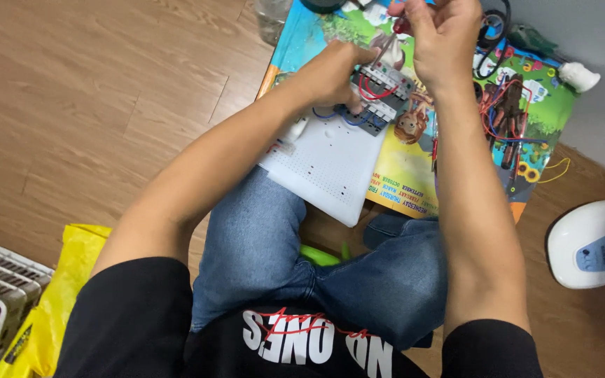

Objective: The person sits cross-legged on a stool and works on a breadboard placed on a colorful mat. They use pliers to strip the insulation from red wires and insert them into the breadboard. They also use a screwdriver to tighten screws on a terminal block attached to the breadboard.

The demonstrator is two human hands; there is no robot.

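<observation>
Fingers of the right hand are pinching together near twelve o'clock in the view, closing on the end of a thin red wire that is looping down to the row of grey circuit breakers. What else the fingertips are gripping is too small to tell. The left hand is curling loosely, its fingers pressing against the left end of the breaker row and steadying it; it is touching rather than enclosing the block. The breakers are sitting at the far, one o'clock corner of a white perforated board, which is resting tilted across the person's knee in blue jeans and overlapping a colourful illustrated mat. Blue wires are curving along the near edge of the breakers. On the mat, a yellow strip with dark printed lettering is running along its near edge at about three o'clock from the board, and cartoon figures are showing beside the breakers. A tangle of red and blue wires is lying at two o'clock. Both forearms are stretching forward from the shoulders, the left one angling inward, the right one running almost straight up the view. A yellow bag is lying at eight o'clock, a white fan base at four o'clock.
</observation>
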